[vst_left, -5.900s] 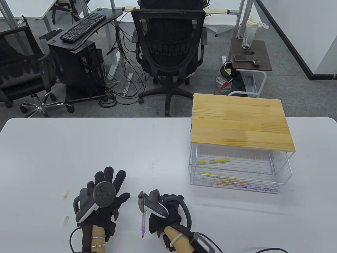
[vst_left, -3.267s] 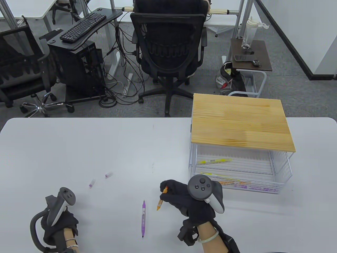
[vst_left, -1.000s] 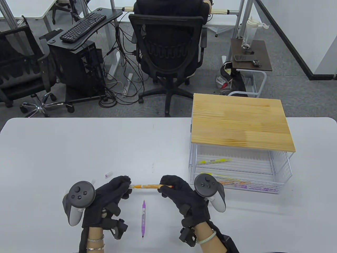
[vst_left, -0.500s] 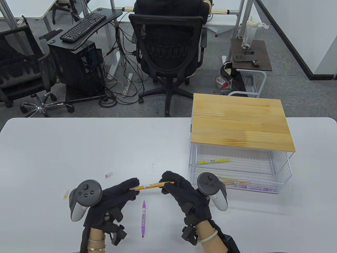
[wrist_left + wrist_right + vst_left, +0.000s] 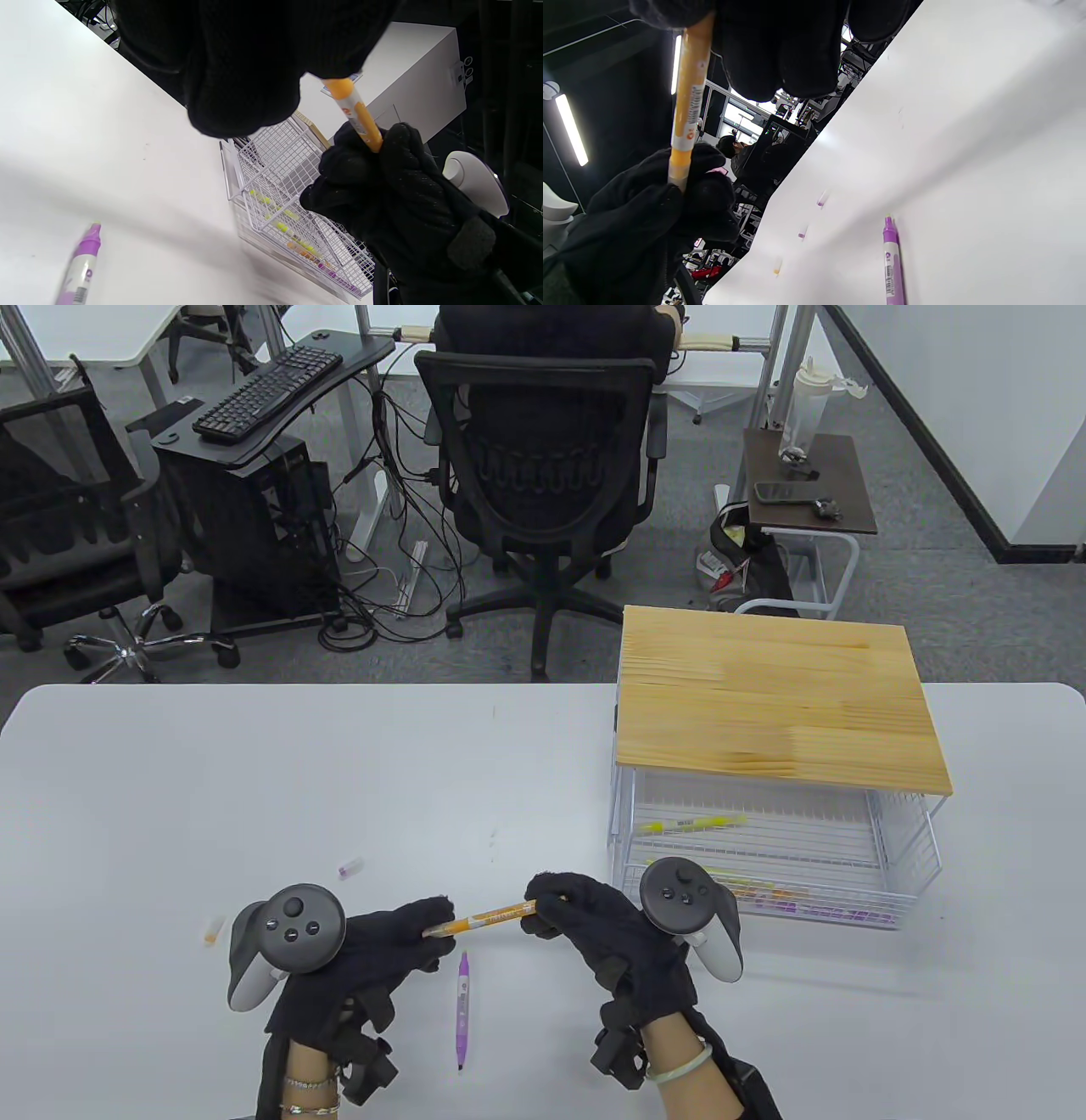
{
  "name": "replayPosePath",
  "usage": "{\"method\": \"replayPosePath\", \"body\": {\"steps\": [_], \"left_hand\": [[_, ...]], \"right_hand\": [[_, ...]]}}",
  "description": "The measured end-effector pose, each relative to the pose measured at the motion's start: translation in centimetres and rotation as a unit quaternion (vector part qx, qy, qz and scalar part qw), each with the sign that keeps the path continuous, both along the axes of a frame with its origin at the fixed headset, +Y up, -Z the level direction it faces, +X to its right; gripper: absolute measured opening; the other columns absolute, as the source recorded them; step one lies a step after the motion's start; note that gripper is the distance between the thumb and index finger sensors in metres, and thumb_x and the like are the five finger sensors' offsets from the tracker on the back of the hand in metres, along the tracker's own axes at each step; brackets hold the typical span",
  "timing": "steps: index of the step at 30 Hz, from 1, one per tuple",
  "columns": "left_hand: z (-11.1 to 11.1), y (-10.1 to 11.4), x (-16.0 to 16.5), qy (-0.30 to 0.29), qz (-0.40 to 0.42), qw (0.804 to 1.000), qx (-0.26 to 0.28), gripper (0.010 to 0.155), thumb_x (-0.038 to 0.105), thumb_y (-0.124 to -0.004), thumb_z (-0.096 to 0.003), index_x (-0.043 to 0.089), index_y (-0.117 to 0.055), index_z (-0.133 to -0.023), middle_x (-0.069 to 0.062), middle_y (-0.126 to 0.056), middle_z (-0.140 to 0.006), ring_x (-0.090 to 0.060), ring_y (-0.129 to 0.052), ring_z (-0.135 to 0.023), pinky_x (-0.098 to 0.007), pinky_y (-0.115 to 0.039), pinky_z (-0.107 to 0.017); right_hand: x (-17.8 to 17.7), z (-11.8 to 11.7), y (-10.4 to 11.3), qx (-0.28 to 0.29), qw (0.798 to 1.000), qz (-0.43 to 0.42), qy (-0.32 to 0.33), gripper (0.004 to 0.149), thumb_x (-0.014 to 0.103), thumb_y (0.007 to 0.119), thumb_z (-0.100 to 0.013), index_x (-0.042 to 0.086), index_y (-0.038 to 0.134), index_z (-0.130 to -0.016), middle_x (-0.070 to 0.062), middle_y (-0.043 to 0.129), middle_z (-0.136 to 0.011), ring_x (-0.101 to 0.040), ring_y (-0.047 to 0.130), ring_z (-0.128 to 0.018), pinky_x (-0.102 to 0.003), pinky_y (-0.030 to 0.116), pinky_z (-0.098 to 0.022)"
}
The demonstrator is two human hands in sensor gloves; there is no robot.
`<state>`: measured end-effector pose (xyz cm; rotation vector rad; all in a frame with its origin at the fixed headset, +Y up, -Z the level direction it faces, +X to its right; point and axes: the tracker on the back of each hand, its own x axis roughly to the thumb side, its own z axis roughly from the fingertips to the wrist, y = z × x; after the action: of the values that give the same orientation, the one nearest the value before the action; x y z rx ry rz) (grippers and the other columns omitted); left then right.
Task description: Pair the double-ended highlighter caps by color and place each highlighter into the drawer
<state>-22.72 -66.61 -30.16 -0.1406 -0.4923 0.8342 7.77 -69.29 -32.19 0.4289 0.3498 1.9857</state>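
Holding the orange pen (image 5: 492,915) end to end between my two grips, above the counter (image 5: 254,780).

My left hand (image 5: 373,959) pinches its lower left end, my right hand (image 5: 611,933) its higher right end, so its long axis runs left to right. The drawer (image 5: 848,899) lies just right of my right hand, the nearer one. The purple pen (image 5: 462,1010) lies below, pointing away from me.

Orange highlighter (image 5: 490,917) held above the table, tilted, one end pinched in each gloved hand. Purple highlighter (image 5: 462,1011) flat on the table, uncapped. Loose caps to the left: purple (image 5: 350,867), orange (image 5: 213,931). Wire drawer (image 5: 908,848) pulled open, holding several highlighters.
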Motion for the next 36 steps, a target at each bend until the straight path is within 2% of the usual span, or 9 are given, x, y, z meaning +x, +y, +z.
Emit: {"method": "replayPosePath", "body": {"steps": [9,15,22,25,27,30,36], "left_hand": [[1.1,1.4,0.1,0.014,0.002,0.998,0.068,0.050,0.027,-0.082,-0.0465,0.006,-0.079,-0.091,-0.013,-0.099,-0.077,-0.024,-0.104,-0.056,-0.048,-0.076,-0.060],[1.6,1.9,0.6,0.029,-0.034,0.994,0.099,0.049,0.027,-0.082,-0.0451,0.008,-0.081,-0.091,-0.012,-0.099,-0.077,-0.024,-0.104,-0.056,-0.048,-0.075,-0.061],[1.8,2.1,1.3,0.021,-0.062,0.992,0.111,0.049,0.027,-0.082,-0.0450,0.009,-0.081,-0.090,-0.012,-0.099,-0.076,-0.024,-0.104,-0.056,-0.048,-0.075,-0.061],[1.8,2.1,1.4,0.023,-0.079,0.992,0.100,0.049,0.028,-0.080,-0.0474,0.008,-0.078,-0.093,-0.011,-0.098,-0.078,-0.024,-0.103,-0.058,-0.049,-0.074,-0.062],[2.0,2.1,1.2,0.030,-0.086,0.991,0.100,0.050,0.028,-0.078,-0.0489,0.009,-0.077,-0.095,-0.011,-0.097,-0.081,-0.023,-0.102,-0.060,-0.050,-0.073,-0.063],[2.0,2.2,0.9,0.041,-0.083,0.990,0.103,0.050,0.029,-0.077,-0.0494,0.011,-0.078,-0.096,-0.011,-0.097,-0.082,-0.024,-0.102,-0.060,-0.051,-0.073,-0.062],[1.5,1.4,2.2,0.046,-0.101,0.990,0.090,0.050,0.032,-0.075,-0.0497,0.008,-0.080,-0.093,-0.012,-0.100,-0.071,-0.021,-0.103,-0.049,-0.048,-0.075,-0.058]], "right_hand": [[-0.3,0.4,0.0,0.024,0.999,0.035,-0.010,0.045,0.056,0.051,-0.064,0.033,0.056,-0.103,0.011,0.078,-0.095,-0.018,0.079,-0.088,-0.050,0.045,-0.089],[-0.6,0.1,-0.7,0.005,0.999,0.033,-0.001,0.045,0.055,0.048,-0.065,0.029,0.060,-0.100,0.010,0.081,-0.088,-0.018,0.082,-0.082,-0.049,0.047,-0.088],[-0.1,-0.4,-1.1,-0.024,1.000,0.002,0.018,0.045,0.053,0.051,-0.066,0.022,0.069,-0.094,0.006,0.088,-0.078,-0.020,0.087,-0.071,-0.049,0.053,-0.083],[-0.2,-0.5,-1.2,-0.024,1.000,0.010,0.012,0.044,0.052,0.052,-0.066,0.024,0.067,-0.097,0.004,0.086,-0.083,-0.023,0.085,-0.076,-0.052,0.050,-0.083],[-0.6,-0.5,-1.4,-0.023,1.000,0.016,0.012,0.043,0.052,0.052,-0.066,0.028,0.064,-0.101,0.003,0.081,-0.095,-0.028,0.079,-0.088,-0.056,0.045,-0.084],[-1.4,-0.4,-1.9,-0.013,0.998,0.055,-0.002,0.043,0.049,0.057,-0.067,0.031,0.061,-0.106,-0.002,0.060,-0.118,-0.038,0.059,-0.106,-0.062,0.034,-0.084],[-3.4,0.4,-1.9,0.039,0.989,0.144,-0.002,0.046,0.047,0.066,-0.065,0.038,0.057,-0.110,-0.001,0.050,-0.125,-0.039,0.048,-0.115,-0.064,0.026,-0.084]]}}
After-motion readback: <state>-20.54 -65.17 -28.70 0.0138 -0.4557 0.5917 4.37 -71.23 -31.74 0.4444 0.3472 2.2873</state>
